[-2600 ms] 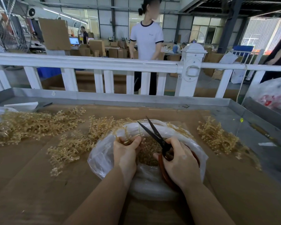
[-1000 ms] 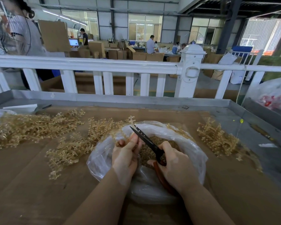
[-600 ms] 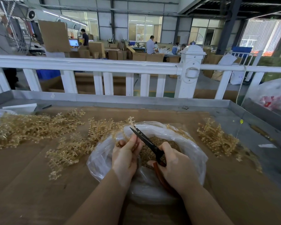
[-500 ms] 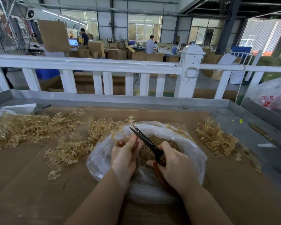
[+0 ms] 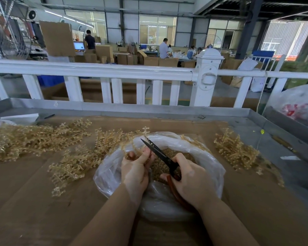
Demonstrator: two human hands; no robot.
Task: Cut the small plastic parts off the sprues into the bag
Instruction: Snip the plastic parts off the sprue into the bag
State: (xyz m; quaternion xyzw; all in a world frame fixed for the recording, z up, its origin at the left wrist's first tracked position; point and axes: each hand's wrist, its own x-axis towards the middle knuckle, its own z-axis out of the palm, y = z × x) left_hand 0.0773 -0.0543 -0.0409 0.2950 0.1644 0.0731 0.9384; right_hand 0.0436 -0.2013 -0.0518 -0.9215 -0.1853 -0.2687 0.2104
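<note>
Snipping mid-batch at centre frame: left hand (image 5: 135,170) pinching a sprue (image 5: 146,130) over the open clear plastic bag (image 5: 208,157) of cut parts, right hand (image 5: 192,178) gripping closed scissors (image 5: 160,154), likely reopening blades and feeding the next part between them.
</note>
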